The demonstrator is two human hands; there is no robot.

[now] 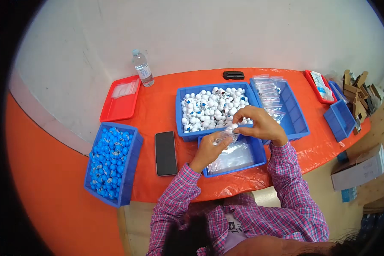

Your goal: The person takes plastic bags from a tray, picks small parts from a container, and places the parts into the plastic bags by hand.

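Note:
My left hand (208, 151) is closed on a small clear plastic bag (224, 136), which it holds up above a blue tray. My right hand (260, 124) is at the top of the bag, its fingers pinched on a small white ball (231, 127). How much of that ball is inside the bag I cannot tell. Below my hands the blue tray (261, 164) holds a stack of flat clear bags (234, 158). Just beyond, a larger blue bin (179, 102) is filled with white balls (209, 110), some with blue or dark marks.
Left are a blue bin (131, 170) of blue balls (111, 160), a black phone (165, 153), a red tray (111, 117) and a water bottle (143, 70). Right, a blue bin (298, 111) holds filled bags (269, 96). A black object (233, 75) lies at the back.

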